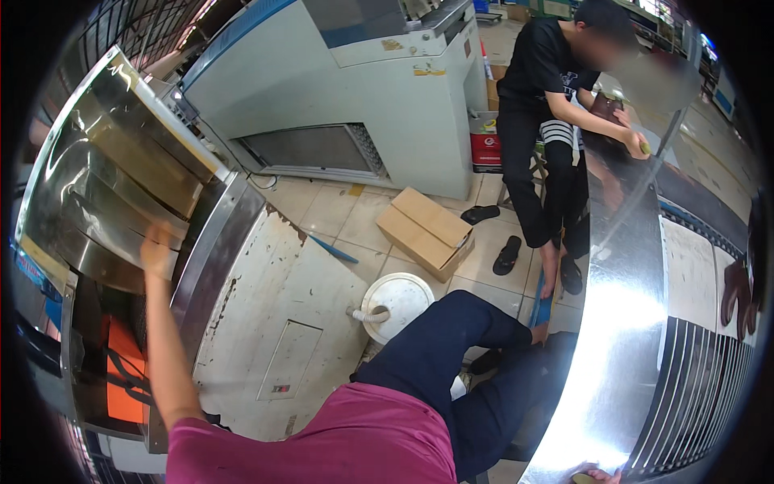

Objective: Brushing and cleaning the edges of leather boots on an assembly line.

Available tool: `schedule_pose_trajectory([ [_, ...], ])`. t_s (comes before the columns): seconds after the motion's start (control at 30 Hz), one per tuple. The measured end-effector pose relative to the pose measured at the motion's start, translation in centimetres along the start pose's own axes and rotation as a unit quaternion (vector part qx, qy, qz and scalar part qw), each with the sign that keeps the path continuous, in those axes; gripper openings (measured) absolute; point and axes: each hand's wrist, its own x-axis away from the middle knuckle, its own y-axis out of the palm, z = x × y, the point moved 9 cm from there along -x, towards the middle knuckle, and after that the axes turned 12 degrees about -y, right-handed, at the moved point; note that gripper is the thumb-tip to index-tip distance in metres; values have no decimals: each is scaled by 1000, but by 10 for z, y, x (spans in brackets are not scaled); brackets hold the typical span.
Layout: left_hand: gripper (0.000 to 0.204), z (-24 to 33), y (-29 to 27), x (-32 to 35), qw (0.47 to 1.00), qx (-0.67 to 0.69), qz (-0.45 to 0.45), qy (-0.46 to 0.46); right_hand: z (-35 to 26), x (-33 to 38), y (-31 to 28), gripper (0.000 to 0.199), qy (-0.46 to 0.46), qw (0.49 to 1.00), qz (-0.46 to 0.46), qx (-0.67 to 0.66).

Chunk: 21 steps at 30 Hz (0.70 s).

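Observation:
My left arm reaches out to the machine at the left. My left hand is at the clear plastic strips hanging over its opening, beside the metal edge. Its fingers are blurred, so whether they hold anything does not show. At the bottom edge of the view, my right hand is partly cut off. It lies at the near end of the shiny metal worktop, fingers curled by a small olive-green thing too cropped to name.
Across from me a seated person in black holds a brown shoe and a small green thing. A cardboard box and a white lidded bucket stand on the floor. Right of the worktop runs a slatted conveyor near brown shoes.

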Motion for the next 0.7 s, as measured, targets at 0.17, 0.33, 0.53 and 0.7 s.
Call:
schedule_pose_trajectory([
  [0.17,54,216,173,219,968,210,1,138,-9,3,-16,54,-26,999,36,6],
  [0.33,74,154,382,414,883,27,-387,265,48,3,-9,84,80,978,41,-187],
  [0.53,61,196,461,577,760,-155,-510,372,56,-4,-42,85,47,989,-9,-140],
  [0.7,61,219,500,589,737,-222,-508,387,-4,0,10,55,-35,998,28,36],
])
